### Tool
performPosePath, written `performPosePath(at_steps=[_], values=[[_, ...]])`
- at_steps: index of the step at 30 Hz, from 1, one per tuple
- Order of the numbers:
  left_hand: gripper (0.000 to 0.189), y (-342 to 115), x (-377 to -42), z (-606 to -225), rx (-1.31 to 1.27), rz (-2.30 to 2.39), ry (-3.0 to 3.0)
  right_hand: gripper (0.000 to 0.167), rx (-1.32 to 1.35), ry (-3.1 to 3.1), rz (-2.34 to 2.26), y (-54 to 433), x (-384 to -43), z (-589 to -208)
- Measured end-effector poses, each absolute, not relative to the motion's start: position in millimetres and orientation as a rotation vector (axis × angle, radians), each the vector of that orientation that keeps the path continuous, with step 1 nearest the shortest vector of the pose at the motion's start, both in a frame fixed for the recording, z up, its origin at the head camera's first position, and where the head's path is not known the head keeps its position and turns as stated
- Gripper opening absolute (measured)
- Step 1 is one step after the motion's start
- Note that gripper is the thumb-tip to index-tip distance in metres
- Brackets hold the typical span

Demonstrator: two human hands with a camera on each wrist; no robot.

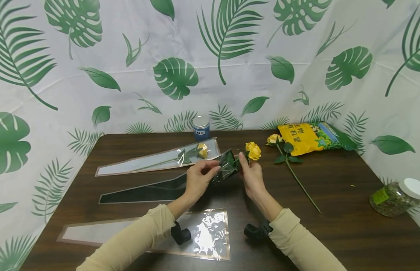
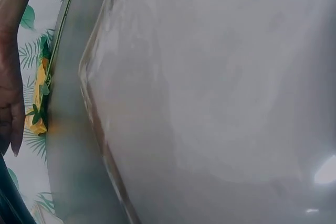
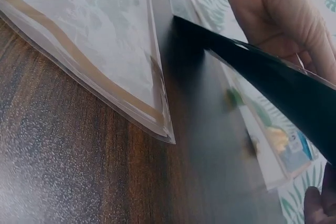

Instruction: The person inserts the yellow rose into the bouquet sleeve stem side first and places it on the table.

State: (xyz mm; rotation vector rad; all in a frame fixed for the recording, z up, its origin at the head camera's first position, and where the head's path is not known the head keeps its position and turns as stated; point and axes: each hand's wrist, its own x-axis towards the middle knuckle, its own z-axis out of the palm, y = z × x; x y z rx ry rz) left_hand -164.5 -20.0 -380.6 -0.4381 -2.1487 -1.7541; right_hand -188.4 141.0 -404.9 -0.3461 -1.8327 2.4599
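Note:
Near the middle of the table, my left hand (image 1: pixel 200 178) pinches a black flower wrapping sleeve (image 1: pixel 145 191) by its wide end. My right hand (image 1: pixel 253 178) holds a yellow rose (image 1: pixel 253 150) just below its bloom, at the sleeve's mouth. Green leaves show through the clear front of the sleeve, and the rose's head sticks out on the right. The sleeve's narrow tail lies toward the left. In the right wrist view the black sleeve (image 3: pixel 262 72) slants between a hand above and fingertips at the lower right edge.
A white sleeve (image 1: pixel 155 160) holding another yellow rose lies behind; a further clear-fronted white sleeve (image 1: pixel 213 233) lies in front. To the right are a loose yellow rose (image 1: pixel 299 182), a yellow fertilizer bag (image 1: pixel 301 137) and a white-lidded jar (image 1: pixel 393 199). A blue can (image 1: pixel 201 130) stands at the back.

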Motion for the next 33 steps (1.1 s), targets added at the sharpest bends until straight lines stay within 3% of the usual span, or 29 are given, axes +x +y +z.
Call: performPosePath(at_steps=[2, 7, 15, 33], values=[[0.013, -19.7, -164.3, -381.8, -0.437, -1.757, -2.149, 0.044, -0.342, -1.789, 2.458, 142.0, -187.7, -405.5], [0.013, -20.3, -164.2, -381.6, -0.441, -1.755, -2.139, 0.027, -0.287, -1.727, 2.367, 143.5, -188.0, -406.6], [0.013, -21.3, -165.6, -378.7, -0.446, -1.759, -2.143, 0.039, -0.346, -1.749, 2.376, 140.5, -191.2, -402.9], [0.014, -18.9, -163.7, -375.7, -0.461, -1.771, -2.14, 0.034, -0.098, -1.639, 2.764, 148.4, -189.9, -406.5]])
